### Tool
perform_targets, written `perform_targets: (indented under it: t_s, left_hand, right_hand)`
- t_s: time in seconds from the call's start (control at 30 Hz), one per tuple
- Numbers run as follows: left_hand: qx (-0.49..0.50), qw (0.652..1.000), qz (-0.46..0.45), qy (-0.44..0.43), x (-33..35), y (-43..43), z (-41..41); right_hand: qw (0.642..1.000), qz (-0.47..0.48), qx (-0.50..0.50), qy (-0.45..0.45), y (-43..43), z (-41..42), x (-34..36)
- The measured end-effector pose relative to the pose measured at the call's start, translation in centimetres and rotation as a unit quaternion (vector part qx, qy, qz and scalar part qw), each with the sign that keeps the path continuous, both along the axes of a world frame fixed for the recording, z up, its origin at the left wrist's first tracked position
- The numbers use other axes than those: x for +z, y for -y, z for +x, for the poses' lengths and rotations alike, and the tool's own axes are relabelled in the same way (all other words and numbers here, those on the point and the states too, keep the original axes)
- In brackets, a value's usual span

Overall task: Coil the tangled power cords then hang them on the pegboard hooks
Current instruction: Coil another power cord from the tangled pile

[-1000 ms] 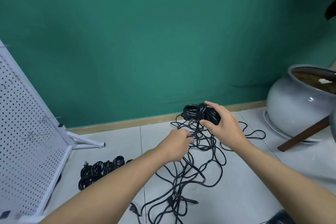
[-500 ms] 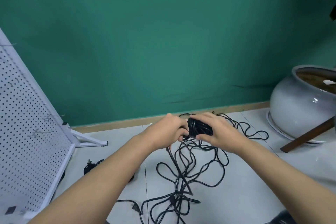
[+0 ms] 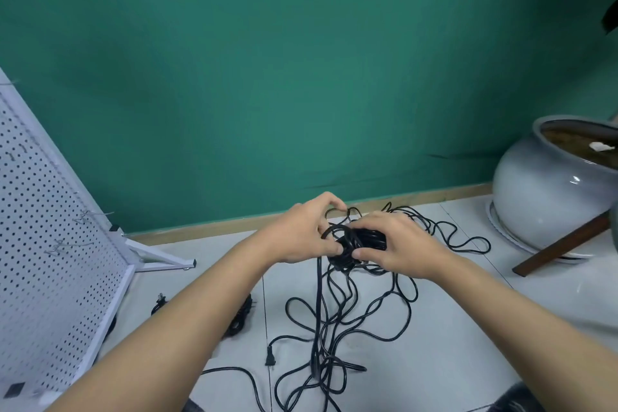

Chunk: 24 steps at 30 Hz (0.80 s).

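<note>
Both hands are gripping a small black coil of power cord, held above the tiled floor. The left hand is pinching a loop at the coil's left side, and the right hand is wrapping over the coil's right side. Below the coil, tangled cords are sprawling on the floor. Well left of the coil, a white pegboard is leaning, wire hooks sticking out.

Green wall, pale tiled floor, grey ceramic pot on white saucer, brown wooden strut
</note>
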<state>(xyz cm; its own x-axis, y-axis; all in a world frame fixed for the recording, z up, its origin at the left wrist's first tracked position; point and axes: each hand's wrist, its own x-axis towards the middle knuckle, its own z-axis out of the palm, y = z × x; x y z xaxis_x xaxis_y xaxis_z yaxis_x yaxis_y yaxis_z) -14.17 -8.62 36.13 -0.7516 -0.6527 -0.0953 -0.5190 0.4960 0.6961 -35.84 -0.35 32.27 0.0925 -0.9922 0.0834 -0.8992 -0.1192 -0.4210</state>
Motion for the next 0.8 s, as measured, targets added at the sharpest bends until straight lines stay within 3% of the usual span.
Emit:
perform_targets:
  t_s: [0.07, 0.13, 0.17, 0.23, 0.3, 0.33, 0.47, 0.57, 0.7, 0.8]
  left_hand:
    - [0.011, 0.983, 0.184, -0.007, 0.6, -0.8, 0.7]
    - [0.027, 0.966, 0.257, -0.016, 0.8, -0.9, 1.2]
    - [0.042, 0.971, 0.235, -0.026, 0.6, -0.5, 1.5]
    - [0.087, 0.991, 0.085, -0.046, 0.0, 0.9, 1.7]
    - [0.130, 0.986, -0.064, -0.079, -0.4, 1.6, 1.5]
    - [0.136, 0.981, -0.092, -0.104, -0.6, 1.6, 1.4]
    - [0.166, 0.969, -0.084, -0.165, -1.6, 1.8, 0.9]
    - [0.184, 0.969, -0.062, -0.150, -2.4, 2.4, 0.9]
    - [0.187, 0.972, -0.035, -0.137, -3.4, 3.0, 1.1]
    - [0.180, 0.974, -0.015, -0.136, -3.7, 3.4, 1.6]
  right_hand:
    - [1.000, 0.001, -0.021, 0.016, -0.2, -0.7, 0.1]
    - [0.999, -0.002, -0.030, 0.034, -0.4, -1.0, 0.3]
    - [0.999, -0.003, -0.028, 0.044, -0.5, -1.0, 0.5]
    - [0.997, 0.010, -0.025, 0.078, -0.6, -0.8, 0.9]
    - [0.990, 0.044, -0.020, 0.134, -0.8, -0.4, 1.1]
    - [0.984, 0.064, -0.015, 0.165, -0.9, -0.1, 1.2]
    - [0.958, 0.121, 0.019, 0.261, -1.7, 1.3, 2.0]
    - [0.950, 0.131, 0.031, 0.283, -2.3, 1.6, 3.0]
    - [0.966, 0.138, 0.056, 0.210, -2.5, 2.3, 3.6]
    - [0.965, 0.120, 0.053, 0.225, -2.2, 2.3, 3.4]
